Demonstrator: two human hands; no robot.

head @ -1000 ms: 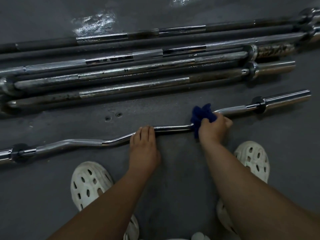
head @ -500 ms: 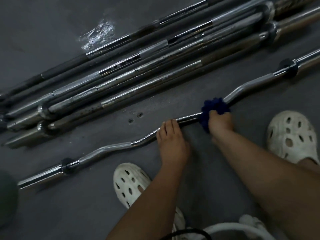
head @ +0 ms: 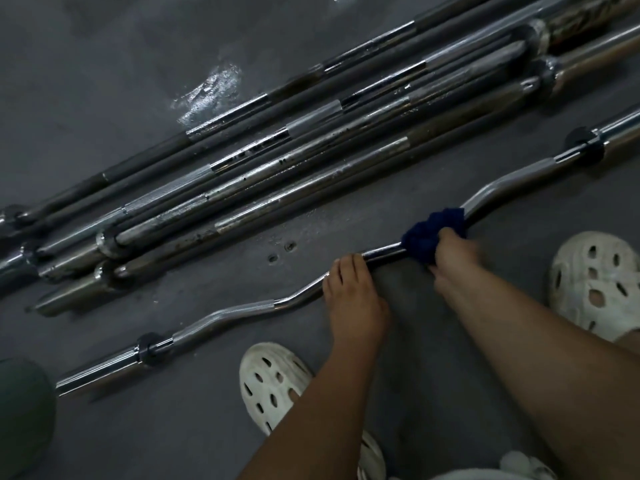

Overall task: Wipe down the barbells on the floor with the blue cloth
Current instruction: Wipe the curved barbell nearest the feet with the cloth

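Note:
A chrome curl barbell (head: 242,310) with a wavy shaft lies diagonally on the dark floor in front of me. My right hand (head: 453,252) grips the bunched blue cloth (head: 433,233), which is wrapped round the bar near its middle. My left hand (head: 349,292) rests on the bar a little to the left of the cloth, fingers curled over the shaft. Several straight barbells (head: 311,147), some with rusty spots, lie side by side beyond the curl bar.
My two white perforated clogs (head: 273,382) (head: 595,282) stand on the grey floor (head: 104,81) just behind the bar. A dark green rounded object (head: 20,414) sits at the lower left edge. A shiny wet patch (head: 207,91) marks the floor beyond the bars.
The view has tilted, so the bars now run diagonally. My right hand has kept the cloth on the bar near its middle; my left hand stays on the shaft.

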